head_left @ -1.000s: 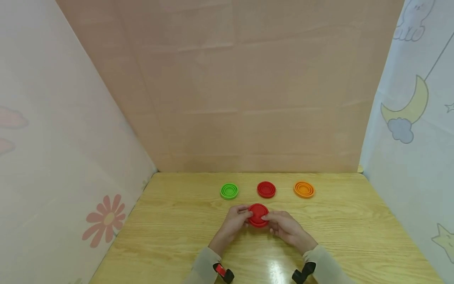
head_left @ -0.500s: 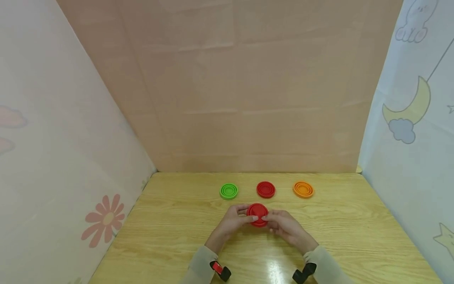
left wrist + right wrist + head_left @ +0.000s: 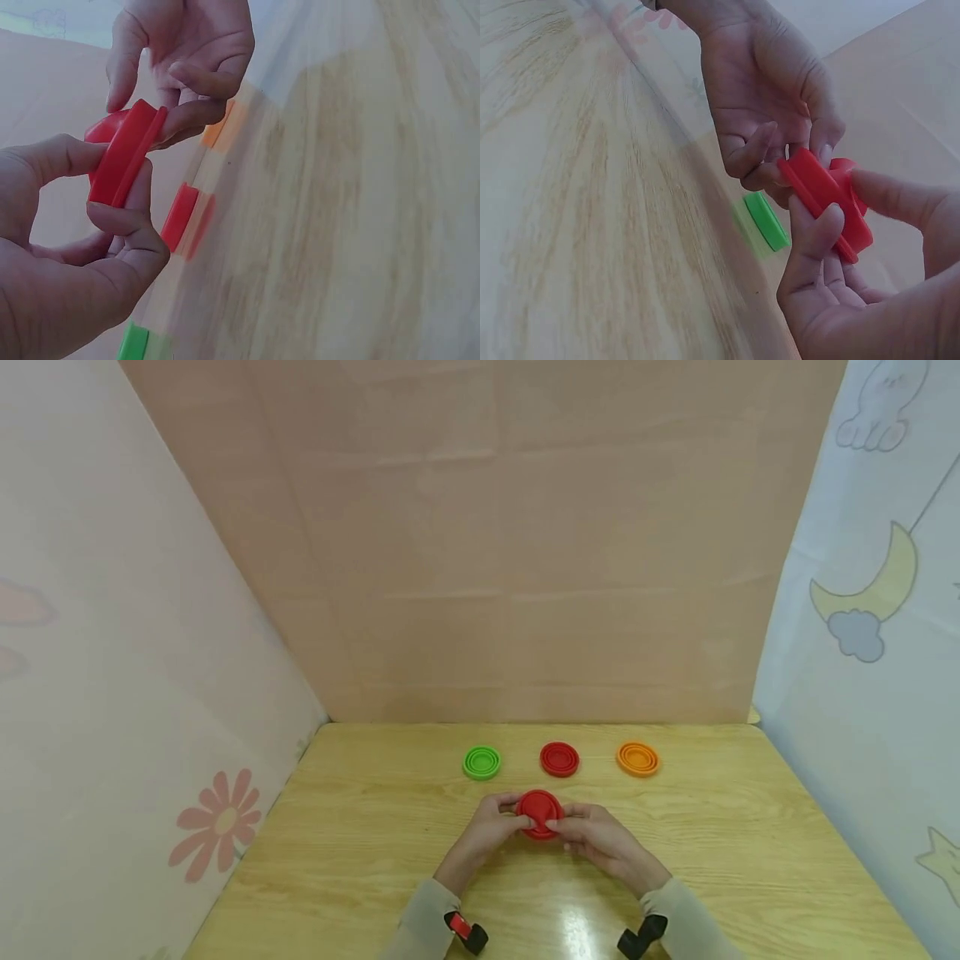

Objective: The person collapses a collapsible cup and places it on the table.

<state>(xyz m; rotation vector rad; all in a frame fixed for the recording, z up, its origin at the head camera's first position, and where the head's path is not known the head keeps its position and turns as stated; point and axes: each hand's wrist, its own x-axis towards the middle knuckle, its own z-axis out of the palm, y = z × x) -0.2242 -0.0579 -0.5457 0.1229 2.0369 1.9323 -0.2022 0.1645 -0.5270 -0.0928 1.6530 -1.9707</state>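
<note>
Between both hands, above the table, is a round red collapsible cup (image 3: pixel 539 802), folded into a thick disc with its flat face towards the head camera. My left hand (image 3: pixel 486 832) pinches its left edge, thumb on the face and fingers behind. From the right side my right hand (image 3: pixel 603 842) pinches it likewise, thumb tip near the lower middle. In the right wrist view, part of the red cup (image 3: pixel 821 187) bulges out on the thumb side. The left wrist view shows the cup (image 3: pixel 124 157) edge-on. Fingers behind it are partly hidden in the head view.
Beyond the hands, a row of folded collapsible cups lies on the wooden table (image 3: pixel 360 827): green (image 3: pixel 482 762), red (image 3: pixel 559 760) and orange (image 3: pixel 638 760). A brown sheet (image 3: pixel 540 568) stands along the back edge; patterned pale sheets flank both sides.
My left thumb slid towards the middle of the cup's face, then back a little to the left and lower. Both hands keep hold of the cup; the head view shifted slightly.
</note>
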